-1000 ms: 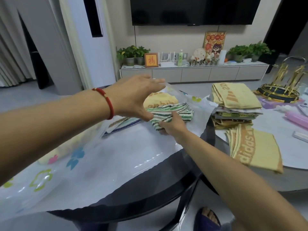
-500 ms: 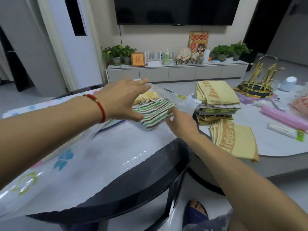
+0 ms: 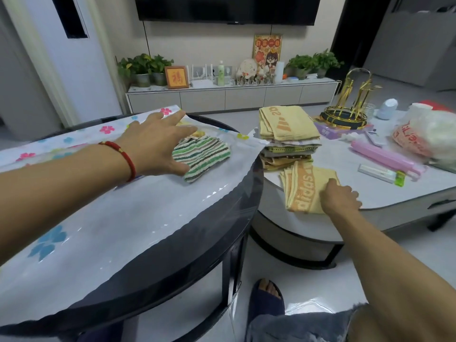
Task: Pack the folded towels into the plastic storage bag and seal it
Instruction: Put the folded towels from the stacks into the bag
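Note:
A clear plastic storage bag printed with flowers lies across the dark round table. A green-striped folded towel sits at the bag's mouth on top of other towels. My left hand, red cord at the wrist, is spread over the bag's upper flap and the striped towel's left side. My right hand rests on the near corner of a yellow folded towel on the white table. Behind it stands a stack of folded towels with a yellow one on top.
On the white table lie a pink tube, a small white and green box, a plastic bag and a gold rack. My slippered foot is on the floor between the tables.
My right hand left the striped towel and moved right to the yellow towel on the white table. My left hand stays over the bag's mouth. The camera view swung right.

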Demonstrator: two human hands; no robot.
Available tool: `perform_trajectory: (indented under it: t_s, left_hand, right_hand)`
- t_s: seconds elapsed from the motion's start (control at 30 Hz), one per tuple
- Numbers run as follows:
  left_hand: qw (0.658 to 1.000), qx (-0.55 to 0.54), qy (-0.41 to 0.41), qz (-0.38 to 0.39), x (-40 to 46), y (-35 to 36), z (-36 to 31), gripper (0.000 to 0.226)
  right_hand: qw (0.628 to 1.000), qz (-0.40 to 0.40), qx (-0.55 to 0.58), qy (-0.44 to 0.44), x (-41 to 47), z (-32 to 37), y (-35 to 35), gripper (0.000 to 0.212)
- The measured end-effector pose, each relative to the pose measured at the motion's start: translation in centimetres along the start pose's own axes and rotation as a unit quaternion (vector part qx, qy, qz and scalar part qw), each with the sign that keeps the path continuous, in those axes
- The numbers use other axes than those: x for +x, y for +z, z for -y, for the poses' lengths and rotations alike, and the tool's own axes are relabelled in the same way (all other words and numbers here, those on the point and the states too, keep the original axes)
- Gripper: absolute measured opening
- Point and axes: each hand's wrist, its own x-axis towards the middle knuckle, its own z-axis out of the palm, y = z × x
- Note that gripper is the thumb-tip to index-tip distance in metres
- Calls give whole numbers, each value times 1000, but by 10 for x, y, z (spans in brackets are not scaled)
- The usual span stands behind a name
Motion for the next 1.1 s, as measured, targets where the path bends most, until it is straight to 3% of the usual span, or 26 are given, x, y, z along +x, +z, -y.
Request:
perform_trajectory:
  t_s: [0.13, 0.27, 0.33, 0.43, 0.57, 0.7, 0.83, 1.0, 1.1]
  left_hand:
    - [1000, -5, -10, -12, -4, 1, 2, 82]
    - [999, -3, -32, -25, -25, 6, 4, 73]
    - [999, 13, -32, -22, -40, 10, 5, 68]
    - [998, 39, -46, -15, -63, 14, 12, 60]
    - [996, 32, -78, -27, -76, 6, 26, 59]
    - [996, -8, -79, -32, -74, -10, 38, 68]
    - [998, -3, -49, -39, -68, -31, 53, 74]
    - [998, -20, -57, -35, -58, -50, 69, 90]
    - [996, -40, -75, -31, -55, -57, 73, 91]
  right_hand:
    - [993, 11, 120, 5, 7, 3, -7, 42]
    - [953, 44, 299, -10, -1, 10, -18, 36]
    - [902, 86, 423, 10, -7, 15, -27, 35]
    - [797, 181, 577, 13, -24, 21, -44, 42]
    - [686, 257, 680, -30, -50, 21, -69, 42]
    - [592, 356, 714, -114, -73, 19, -90, 48]
    - [580, 420, 658, -230, -106, 58, -87, 45]
    - [579, 522, 546, -305, -160, 143, -64, 38]
    - [592, 484, 565, -311, -186, 190, -51, 35]
